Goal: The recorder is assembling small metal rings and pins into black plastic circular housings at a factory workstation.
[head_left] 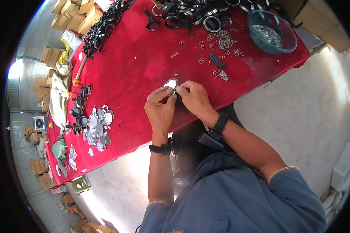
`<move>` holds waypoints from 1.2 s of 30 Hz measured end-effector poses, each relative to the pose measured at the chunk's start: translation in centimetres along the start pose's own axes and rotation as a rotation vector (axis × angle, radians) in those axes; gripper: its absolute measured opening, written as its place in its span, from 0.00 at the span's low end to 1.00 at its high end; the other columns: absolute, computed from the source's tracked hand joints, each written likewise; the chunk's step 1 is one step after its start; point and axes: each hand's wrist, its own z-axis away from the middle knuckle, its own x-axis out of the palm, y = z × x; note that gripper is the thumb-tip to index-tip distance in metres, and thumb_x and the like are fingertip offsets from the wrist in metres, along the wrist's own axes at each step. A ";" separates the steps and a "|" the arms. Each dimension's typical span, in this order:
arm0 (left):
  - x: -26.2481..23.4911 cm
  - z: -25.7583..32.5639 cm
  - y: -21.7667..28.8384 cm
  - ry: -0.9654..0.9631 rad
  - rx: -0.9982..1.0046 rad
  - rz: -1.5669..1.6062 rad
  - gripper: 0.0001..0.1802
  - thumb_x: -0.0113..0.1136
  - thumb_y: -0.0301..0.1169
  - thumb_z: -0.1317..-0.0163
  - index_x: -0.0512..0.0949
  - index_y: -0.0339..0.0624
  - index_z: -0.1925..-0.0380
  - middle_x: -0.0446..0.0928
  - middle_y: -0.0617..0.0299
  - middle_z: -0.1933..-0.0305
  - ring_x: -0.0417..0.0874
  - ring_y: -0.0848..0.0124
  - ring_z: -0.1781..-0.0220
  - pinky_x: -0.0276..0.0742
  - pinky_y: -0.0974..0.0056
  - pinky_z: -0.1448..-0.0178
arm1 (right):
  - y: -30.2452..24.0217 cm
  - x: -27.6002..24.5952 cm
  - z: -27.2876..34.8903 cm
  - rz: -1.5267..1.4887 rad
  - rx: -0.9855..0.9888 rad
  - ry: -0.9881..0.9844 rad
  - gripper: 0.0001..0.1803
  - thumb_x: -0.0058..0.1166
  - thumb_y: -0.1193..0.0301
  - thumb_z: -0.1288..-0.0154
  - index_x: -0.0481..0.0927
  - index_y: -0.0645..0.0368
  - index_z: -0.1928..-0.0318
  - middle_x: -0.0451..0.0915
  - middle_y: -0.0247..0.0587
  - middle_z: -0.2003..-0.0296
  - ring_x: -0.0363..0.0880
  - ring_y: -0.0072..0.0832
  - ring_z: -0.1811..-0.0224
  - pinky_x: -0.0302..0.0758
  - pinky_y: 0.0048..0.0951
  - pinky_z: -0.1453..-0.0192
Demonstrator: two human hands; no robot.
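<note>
Near the front edge of the red-covered table (136,89), my left hand (160,110) grips a round, shiny metal disc (170,83) with a dark rim. Its thumb and fingers pinch the lower edge of the disc. My right hand (197,100) is closed too, its thumb and forefinger pressed together at the disc's right edge. Whatever those fingertips hold is too small and hidden to make out. Just beyond my right hand lie a black handle piece (216,61) and several thin metal pins (221,74).
Small metal clips (223,40) are scattered farther back, beside a green-blue bowl (271,33) of metal parts. Black ring-shaped parts with handles (184,16) are heaped at the far edge. Grey flat discs (98,126) pile up at left. Cardboard boxes (70,17) stand beyond.
</note>
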 end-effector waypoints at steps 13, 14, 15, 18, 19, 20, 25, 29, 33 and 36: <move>0.5 0.2 -0.2 0.051 -0.050 0.108 0.14 0.77 0.22 0.42 0.94 0.38 0.54 0.92 0.51 0.47 0.88 0.59 0.36 0.83 0.58 0.33 | 0.5 -0.4 1.9 -0.094 -0.279 0.131 0.07 0.62 0.72 0.25 0.88 0.64 0.55 0.88 0.50 0.61 0.89 0.46 0.56 0.83 0.44 0.51; 0.6 0.2 -0.1 0.055 -0.050 0.109 0.14 0.77 0.22 0.42 0.94 0.38 0.54 0.92 0.51 0.47 0.88 0.59 0.36 0.83 0.58 0.33 | 0.8 -0.5 1.8 -0.171 -0.222 0.130 0.06 0.63 0.74 0.25 0.88 0.63 0.55 0.88 0.50 0.61 0.89 0.44 0.58 0.83 0.43 0.52; 0.6 0.2 -0.2 0.055 -0.053 0.102 0.14 0.77 0.22 0.42 0.94 0.38 0.54 0.92 0.51 0.47 0.87 0.59 0.36 0.83 0.58 0.33 | 0.7 -0.5 1.7 -0.171 -0.223 0.127 0.06 0.63 0.74 0.25 0.88 0.63 0.55 0.88 0.50 0.61 0.89 0.44 0.58 0.83 0.43 0.52; 0.4 0.3 -0.3 0.048 -0.064 0.096 0.15 0.76 0.21 0.41 0.94 0.37 0.53 0.91 0.50 0.45 0.88 0.61 0.38 0.83 0.59 0.32 | 0.3 -0.6 1.3 -0.165 -0.072 0.041 0.06 0.62 0.74 0.25 0.88 0.63 0.55 0.88 0.49 0.60 0.89 0.44 0.58 0.82 0.42 0.52; 0.3 0.4 -0.3 0.038 -0.071 0.095 0.15 0.75 0.19 0.39 0.93 0.35 0.51 0.90 0.49 0.44 0.90 0.62 0.40 0.83 0.61 0.32 | 0.2 -0.4 1.3 -0.130 -0.115 0.054 0.06 0.62 0.74 0.25 0.88 0.63 0.55 0.88 0.49 0.60 0.89 0.44 0.58 0.83 0.42 0.51; 0.3 0.3 -0.4 0.042 -0.073 0.096 0.15 0.75 0.19 0.39 0.93 0.35 0.51 0.90 0.49 0.44 0.90 0.62 0.40 0.83 0.61 0.32 | 0.0 -0.4 1.4 -0.095 -0.158 0.068 0.06 0.62 0.74 0.26 0.88 0.63 0.55 0.88 0.48 0.60 0.89 0.45 0.57 0.83 0.41 0.51; 0.8 0.4 -0.5 0.072 -0.089 0.160 0.15 0.76 0.22 0.42 0.94 0.39 0.53 0.91 0.52 0.46 0.87 0.59 0.35 0.83 0.58 0.32 | 0.6 -0.5 2.0 0.000 -0.379 0.080 0.09 0.60 0.77 0.26 0.89 0.63 0.49 0.87 0.49 0.57 0.88 0.47 0.54 0.83 0.42 0.49; 0.9 0.4 -0.8 0.072 -0.099 0.191 0.15 0.76 0.21 0.42 0.94 0.38 0.53 0.91 0.52 0.46 0.87 0.60 0.35 0.83 0.58 0.33 | 1.2 -0.8 3.0 -0.030 -0.506 0.036 0.17 0.56 0.82 0.26 0.88 0.63 0.41 0.86 0.50 0.50 0.87 0.49 0.50 0.84 0.44 0.46; 1.0 0.0 -1.0 0.071 -0.097 0.224 0.16 0.75 0.18 0.42 0.94 0.37 0.52 0.90 0.49 0.45 0.90 0.62 0.41 0.86 0.62 0.37 | 1.2 -0.8 3.3 0.013 -0.561 0.029 0.18 0.55 0.84 0.26 0.87 0.64 0.39 0.84 0.51 0.47 0.87 0.49 0.48 0.84 0.44 0.44; 0.2 0.0 -1.3 0.014 -0.146 0.317 0.16 0.75 0.17 0.39 0.93 0.35 0.50 0.89 0.49 0.41 0.89 0.63 0.40 0.84 0.63 0.35 | 1.0 -1.0 3.3 0.090 -0.577 -0.020 0.19 0.53 0.84 0.25 0.86 0.65 0.38 0.83 0.51 0.46 0.87 0.48 0.47 0.84 0.43 0.43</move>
